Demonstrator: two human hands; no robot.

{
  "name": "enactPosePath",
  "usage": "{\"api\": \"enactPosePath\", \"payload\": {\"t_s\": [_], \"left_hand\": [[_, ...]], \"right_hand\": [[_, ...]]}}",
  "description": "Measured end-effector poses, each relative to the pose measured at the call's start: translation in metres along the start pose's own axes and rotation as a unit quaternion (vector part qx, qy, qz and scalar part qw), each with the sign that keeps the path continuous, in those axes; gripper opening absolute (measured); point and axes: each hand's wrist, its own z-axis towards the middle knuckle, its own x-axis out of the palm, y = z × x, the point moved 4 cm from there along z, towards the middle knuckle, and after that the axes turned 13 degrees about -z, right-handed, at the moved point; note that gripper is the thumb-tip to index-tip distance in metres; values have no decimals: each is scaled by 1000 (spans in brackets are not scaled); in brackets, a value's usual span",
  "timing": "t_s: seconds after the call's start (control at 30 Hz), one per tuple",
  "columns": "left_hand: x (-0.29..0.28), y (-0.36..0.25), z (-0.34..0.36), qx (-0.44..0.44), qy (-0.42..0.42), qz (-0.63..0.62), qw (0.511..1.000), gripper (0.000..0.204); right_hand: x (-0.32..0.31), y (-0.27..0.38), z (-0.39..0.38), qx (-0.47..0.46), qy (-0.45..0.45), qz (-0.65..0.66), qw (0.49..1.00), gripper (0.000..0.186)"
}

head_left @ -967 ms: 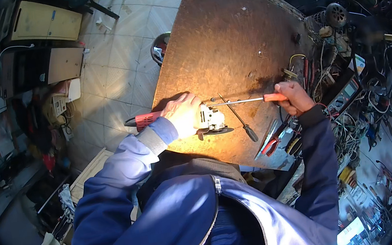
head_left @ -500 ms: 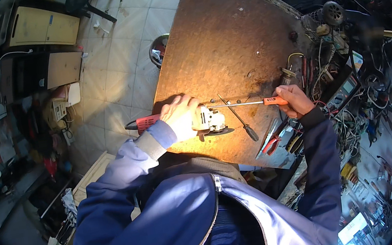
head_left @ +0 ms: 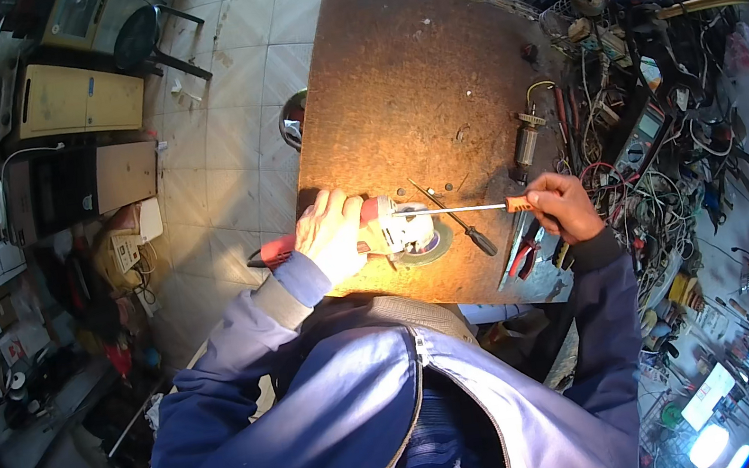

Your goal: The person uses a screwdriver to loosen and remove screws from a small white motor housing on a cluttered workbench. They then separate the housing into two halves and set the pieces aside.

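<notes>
My left hand (head_left: 333, 236) is wrapped round the body of a red angle grinder (head_left: 379, 222), which lies at the near left part of the wooden table. Its metal gear head and the round disc (head_left: 433, 243) face right. In my right hand (head_left: 566, 207) is a screwdriver (head_left: 476, 207) with an orange handle and a long thin shaft. The shaft points left and its tip meets the grinder's head; bright light hides the exact contact. Beneath that shaft, a second screwdriver (head_left: 469, 228) with a dark handle lies slanted on the wood.
Red-handled pliers (head_left: 524, 259) rest by the table's near right corner. A motor armature (head_left: 528, 138) stands beyond my right hand. Tangled cables and a multimeter (head_left: 646, 134) crowd the right side. Small dark parts (head_left: 424, 191) dot the wooden tabletop (head_left: 400, 77).
The view has shifted. The grinder has rolled in my left hand, so its disc shows more of its face. The orange screwdriver stays held against the grinder's head.
</notes>
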Motion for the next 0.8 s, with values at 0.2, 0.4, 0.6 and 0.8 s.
{"api": "enactPosePath", "payload": {"t_s": [0.2, 0.4, 0.6, 0.8], "left_hand": [[3, -14, -9, 27, -118, -15, 992, 65], [44, 7, -22, -17, -87, -49, 995, 71], [57, -4, -40, 28, -92, -36, 995, 80], [64, -11, -45, 49, -59, -30, 997, 77]], "right_hand": [[22, -13, -60, -26, -71, 22, 997, 18], [48, -28, -86, -13, -116, 22, 993, 16], [47, -62, -99, -14, -119, 29, 992, 16], [34, -73, -104, -37, -104, 15, 994, 16]]}}
